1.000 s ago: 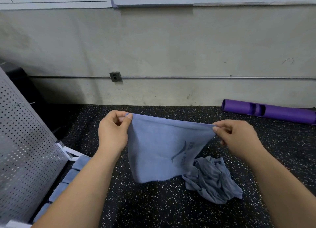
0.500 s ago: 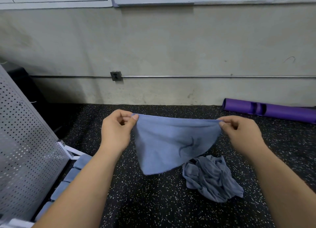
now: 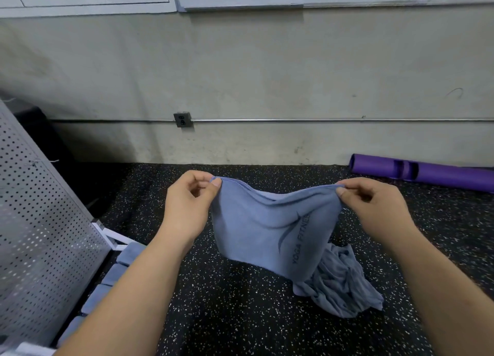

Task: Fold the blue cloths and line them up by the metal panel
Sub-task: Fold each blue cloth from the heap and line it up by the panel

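Pinching a top corner each, left hand [image 3: 187,206] and right hand [image 3: 374,208] hold a blue cloth [image 3: 270,232] slack above the speckled floor [image 3: 240,315]. A crumpled cloth [image 3: 342,289] lies behind it; folded cloths [image 3: 115,272] line the perforated metal panel [image 3: 40,235]. A purple tube [image 3: 427,172] lies by the wall [image 3: 267,75].
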Demonstrator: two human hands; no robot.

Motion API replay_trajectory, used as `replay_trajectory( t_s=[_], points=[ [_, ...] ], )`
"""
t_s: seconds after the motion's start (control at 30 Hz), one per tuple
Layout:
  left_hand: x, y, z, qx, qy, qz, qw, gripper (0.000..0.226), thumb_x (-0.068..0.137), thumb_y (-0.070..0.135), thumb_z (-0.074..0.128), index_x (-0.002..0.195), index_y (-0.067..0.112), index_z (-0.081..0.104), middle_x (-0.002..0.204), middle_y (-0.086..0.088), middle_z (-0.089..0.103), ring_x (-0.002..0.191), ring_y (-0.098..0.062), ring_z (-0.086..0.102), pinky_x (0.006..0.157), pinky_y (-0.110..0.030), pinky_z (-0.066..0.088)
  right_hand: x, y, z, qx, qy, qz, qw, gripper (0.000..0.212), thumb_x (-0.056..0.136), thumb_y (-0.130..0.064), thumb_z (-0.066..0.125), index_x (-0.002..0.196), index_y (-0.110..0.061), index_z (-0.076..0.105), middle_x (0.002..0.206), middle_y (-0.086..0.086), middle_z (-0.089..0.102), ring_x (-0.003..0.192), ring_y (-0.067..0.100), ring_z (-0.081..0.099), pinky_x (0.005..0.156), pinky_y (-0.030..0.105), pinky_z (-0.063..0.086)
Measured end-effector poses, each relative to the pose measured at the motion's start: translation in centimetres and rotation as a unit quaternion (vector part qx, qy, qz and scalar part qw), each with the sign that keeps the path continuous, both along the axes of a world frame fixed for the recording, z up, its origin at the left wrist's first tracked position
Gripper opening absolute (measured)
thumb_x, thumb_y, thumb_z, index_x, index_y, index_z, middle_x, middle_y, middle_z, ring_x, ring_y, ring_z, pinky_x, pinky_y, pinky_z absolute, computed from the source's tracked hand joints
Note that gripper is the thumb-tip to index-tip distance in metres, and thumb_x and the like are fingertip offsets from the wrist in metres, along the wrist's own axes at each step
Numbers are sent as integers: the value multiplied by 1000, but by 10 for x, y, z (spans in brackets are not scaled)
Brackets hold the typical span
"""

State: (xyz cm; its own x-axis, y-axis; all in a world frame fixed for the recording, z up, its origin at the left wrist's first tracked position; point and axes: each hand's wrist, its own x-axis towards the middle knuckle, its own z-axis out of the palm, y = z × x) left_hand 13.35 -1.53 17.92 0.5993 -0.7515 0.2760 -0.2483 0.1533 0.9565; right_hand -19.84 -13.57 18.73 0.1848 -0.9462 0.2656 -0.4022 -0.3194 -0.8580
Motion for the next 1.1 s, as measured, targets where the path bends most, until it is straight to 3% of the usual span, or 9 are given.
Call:
replay_trajectory(
  t_s=[0.1, 0.23, 0.4, 0.47, 0.6, 0.67, 0.83, 0.93, 1.1],
  points=[
    [-11, 0, 0, 2, -13, -37, 999, 6, 95, 16, 81, 98, 15, 76, 85, -1, 74, 80, -8, 63, 76, -16, 52, 9, 6, 0, -17, 0, 23, 1000, 15, 96, -20, 78, 95, -35, 81, 82, -10, 77, 73, 10, 67, 70, 20, 54],
    [-28, -3, -1, 11, -41, -114, 993, 20, 93, 13, 83, 108, 24, 77, 91, -5, 77, 82, -14, 68, 81, -31, 59, 26, 19, 4, -34, -30, 71, 996, 15, 97, -12, 76, 102, -26, 81, 81, -14, 76, 69, -2, 61, 69, 12, 51],
    [-62, -5, -4, 27, -78, -191, 978, 38, 92, 15, 83, 127, 29, 75, 89, -9, 71, 77, -10, 60, 87, -33, 58, 45, 34, 6, -22, -61, 131, 989, 18, 91, -10, 83, 101, -24, 76, 86, -5, 77, 78, 13, 70, 75, 23, 58],
    [-72, -6, -7, 44, -119, -213, 969, 37, 93, 19, 84, 128, 28, 76, 84, -1, 71, 74, -7, 58, 83, -35, 57, 52, 39, 6, -7, -65, 149, 987, 19, 88, -10, 86, 96, -22, 74, 84, -1, 78, 79, 16, 73, 77, 26, 60],
    [-78, -7, -9, 65, -178, -213, 958, 13, 93, 24, 84, 106, 26, 82, 74, 8, 68, 65, -3, 52, 64, -24, 48, 59, 42, 2, -2, -69, 174, 982, 19, 85, -13, 88, 91, -21, 72, 77, 0, 77, 72, 12, 70, 72, 24, 56],
    [-74, -7, -8, 63, -162, -209, 962, 9, 92, 22, 84, 100, 25, 81, 74, 10, 68, 65, -4, 53, 65, -23, 48, 58, 41, 1, 11, -73, 175, 982, 18, 85, -13, 89, 91, -18, 73, 76, 1, 77, 70, 11, 68, 72, 23, 57],
    [-58, -8, -1, 12, -67, -180, 981, 12, 88, 23, 81, 100, 26, 81, 87, -11, 75, 76, -16, 63, 79, -44, 59, 51, 37, -5, 83, 12, 241, 967, 35, 79, -16, 94, 104, -20, 71, 91, 1, 79, 87, 20, 75, 86, 35, 64],
    [-53, -6, 6, -17, -42, -149, 988, 19, 93, 8, 81, 100, 26, 80, 88, -3, 78, 80, -13, 67, 80, -34, 60, 53, 38, -17, 70, 102, 240, 963, 32, 81, -16, 93, 101, -29, 71, 92, -7, 78, 86, 12, 75, 85, 36, 64],
    [-43, -7, 12, -45, 20, -99, 994, 17, 93, 6, 81, 99, 22, 81, 91, -4, 79, 83, -14, 70, 82, -30, 59, 56, 38, -26, 43, 130, 218, 966, 27, 87, -14, 87, 97, -34, 72, 92, -16, 75, 84, 5, 71, 83, 30, 63]
  ],
)
